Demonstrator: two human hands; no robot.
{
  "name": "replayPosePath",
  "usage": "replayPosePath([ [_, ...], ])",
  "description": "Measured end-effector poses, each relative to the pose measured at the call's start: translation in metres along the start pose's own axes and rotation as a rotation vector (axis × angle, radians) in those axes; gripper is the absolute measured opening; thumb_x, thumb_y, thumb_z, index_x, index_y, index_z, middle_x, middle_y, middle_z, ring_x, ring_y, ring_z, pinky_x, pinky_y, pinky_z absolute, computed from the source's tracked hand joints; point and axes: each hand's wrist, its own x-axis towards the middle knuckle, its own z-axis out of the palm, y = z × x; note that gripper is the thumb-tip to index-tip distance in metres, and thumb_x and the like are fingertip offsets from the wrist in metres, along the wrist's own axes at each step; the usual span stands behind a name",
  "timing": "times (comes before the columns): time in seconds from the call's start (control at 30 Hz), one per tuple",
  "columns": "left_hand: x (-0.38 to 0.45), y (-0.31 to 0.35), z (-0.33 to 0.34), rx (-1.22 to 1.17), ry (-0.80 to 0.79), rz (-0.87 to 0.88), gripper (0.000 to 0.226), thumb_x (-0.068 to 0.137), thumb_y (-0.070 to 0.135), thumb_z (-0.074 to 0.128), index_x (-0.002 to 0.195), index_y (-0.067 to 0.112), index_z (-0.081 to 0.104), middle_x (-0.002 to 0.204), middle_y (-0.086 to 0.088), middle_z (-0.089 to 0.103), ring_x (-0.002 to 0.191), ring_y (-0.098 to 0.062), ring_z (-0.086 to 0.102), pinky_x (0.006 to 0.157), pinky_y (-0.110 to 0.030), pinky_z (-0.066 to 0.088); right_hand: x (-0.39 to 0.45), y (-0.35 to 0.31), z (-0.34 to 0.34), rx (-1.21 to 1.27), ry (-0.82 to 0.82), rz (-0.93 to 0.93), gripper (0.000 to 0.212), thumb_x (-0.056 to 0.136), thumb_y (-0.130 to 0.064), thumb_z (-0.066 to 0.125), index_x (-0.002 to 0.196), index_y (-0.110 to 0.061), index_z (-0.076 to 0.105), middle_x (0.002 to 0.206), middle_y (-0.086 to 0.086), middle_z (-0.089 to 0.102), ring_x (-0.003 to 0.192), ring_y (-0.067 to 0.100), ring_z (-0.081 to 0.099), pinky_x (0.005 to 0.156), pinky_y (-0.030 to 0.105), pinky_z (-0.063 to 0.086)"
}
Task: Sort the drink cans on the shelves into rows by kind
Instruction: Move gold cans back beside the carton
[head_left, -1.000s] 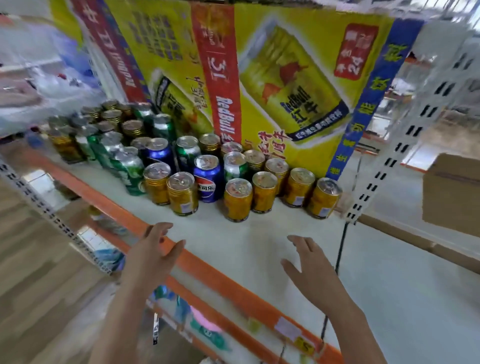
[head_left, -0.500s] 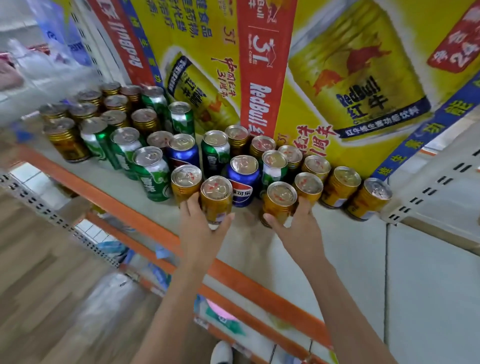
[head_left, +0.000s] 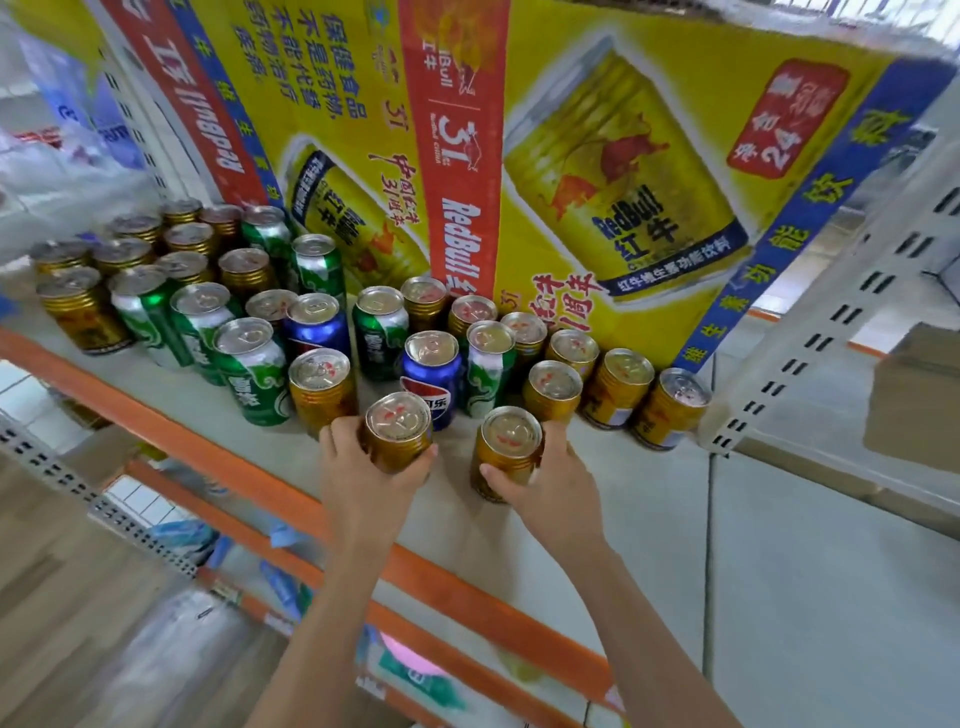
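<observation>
A second ago my hands hovered spread before the shelf (head_left: 171, 431); now each grips a gold can at the front of the cluster. My left hand (head_left: 358, 478) curls round the left gold can (head_left: 397, 434), my right hand (head_left: 545, 486) round the right gold can (head_left: 506, 449). Sorting has begun. Behind them a blue can (head_left: 431, 371) and green cans (head_left: 254, 369) sit mixed among gold, crowding any row.

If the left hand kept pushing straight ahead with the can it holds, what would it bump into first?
Most likely the blue Pepsi can. The left hand grips a gold can and points toward the back of the shelf, with the blue can right behind. Depth is hard to judge, so the gold can to its left might get brushed too.
</observation>
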Motion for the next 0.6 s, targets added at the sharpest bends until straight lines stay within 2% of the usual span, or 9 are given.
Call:
replayPosePath([
  [0.1, -0.024, 0.017, 0.007, -0.033, -0.044, 0.018, 0.058, 0.057, 0.029, 0.087, 0.092, 0.016, 0.042, 0.096, -0.002, 0.046, 0.082, -0.020, 0.048, 0.067, -0.026, 0.033, -0.017, 0.027, -0.018, 0.090, 0.024, -0.009, 0.065, 0.074, -0.050, 0.070, 0.119, -0.018, 0.036, 0.118, 0.002, 0.056, 0.106, 0.026, 0.055, 0.083, 0.037, 0.046],
  [0.17, -0.037, 0.031, 0.014, -0.050, -0.082, 0.047, 0.059, 0.056, 0.028, 0.088, 0.094, 0.017, 0.043, 0.098, -0.003, 0.048, 0.082, -0.020, 0.051, 0.068, -0.032, 0.041, -0.027, 0.044, -0.035, 0.125, 0.052, -0.013, 0.058, 0.073, -0.047, 0.072, 0.110, -0.021, 0.036, 0.109, -0.001, 0.057, 0.101, 0.025, 0.056, 0.079, 0.036, 0.047],
  [0.27, -0.057, 0.057, 0.027, -0.087, -0.159, 0.089, 0.065, 0.053, 0.039, 0.086, 0.100, 0.024, 0.044, 0.104, 0.002, 0.047, 0.087, -0.019, 0.054, 0.075, -0.041, 0.051, -0.041, 0.074, -0.065, 0.211, 0.119, -0.005, 0.051, 0.071, -0.043, 0.075, 0.101, -0.025, 0.038, 0.099, -0.007, 0.057, 0.095, 0.020, 0.057, 0.079, 0.040, 0.050],
  [0.33, -0.071, 0.071, 0.039, -0.102, -0.225, 0.118, 0.065, 0.054, 0.039, 0.087, 0.101, 0.025, 0.044, 0.107, 0.001, 0.050, 0.088, -0.018, 0.056, 0.076, -0.044, 0.053, -0.051, 0.095, -0.083, 0.236, 0.146, 0.022, 0.050, 0.071, -0.041, 0.075, 0.100, -0.028, 0.036, 0.097, -0.010, 0.055, 0.092, 0.016, 0.056, 0.078, 0.034, 0.049],
  [0.5, -0.116, 0.112, 0.079, -0.091, -0.398, 0.277, 0.063, 0.058, 0.038, 0.086, 0.105, 0.024, 0.046, 0.108, 0.002, 0.053, 0.093, -0.015, 0.055, 0.079, -0.034, 0.051, -0.079, 0.152, -0.125, 0.280, 0.224, 0.109, 0.051, 0.071, -0.037, 0.076, 0.102, -0.030, 0.036, 0.099, -0.010, 0.054, 0.096, 0.017, 0.057, 0.078, 0.031, 0.045],
  [0.6, -0.147, 0.140, 0.107, -0.103, -0.493, 0.361, 0.065, 0.057, 0.043, 0.085, 0.103, 0.022, 0.045, 0.104, 0.003, 0.051, 0.093, -0.017, 0.054, 0.078, -0.036, 0.052, -0.098, 0.190, -0.148, 0.276, 0.293, 0.162, 0.053, 0.070, -0.038, 0.076, 0.104, -0.030, 0.036, 0.101, -0.009, 0.056, 0.098, 0.018, 0.059, 0.081, 0.033, 0.047],
])
